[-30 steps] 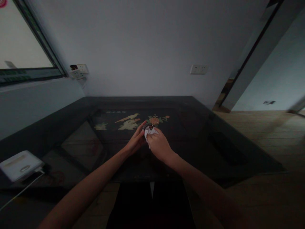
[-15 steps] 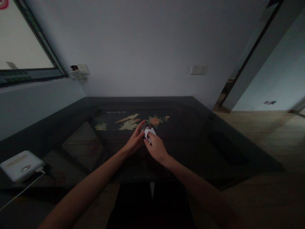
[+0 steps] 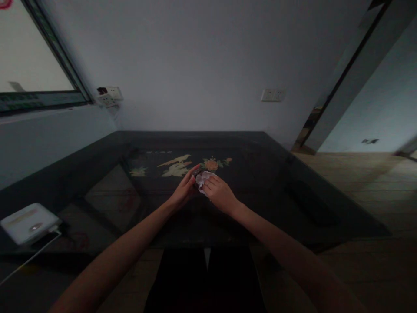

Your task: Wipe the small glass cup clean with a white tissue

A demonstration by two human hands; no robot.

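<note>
Dark, glossy tabletop (image 3: 276, 174) meets a pale wall (image 3: 195, 65) in the head view. Over its middle, the left hand (image 3: 185, 188) curls around a small dark object (image 3: 197, 172), seemingly bracing it for the right hand (image 3: 221, 194), which pinches a crumpled white tissue (image 3: 203, 178) against it. A white box (image 3: 29, 224) sits well leftward, leaving both hands room.

We saw a white box (image 3: 29, 221) by the near left corner of the tabletop (image 3: 257, 195), its cable (image 3: 30, 260) trailing across the near edge, a dark oblong shape (image 3: 311, 202) beside the right edge, a double socket (image 3: 273, 95) above the far right corner.
</note>
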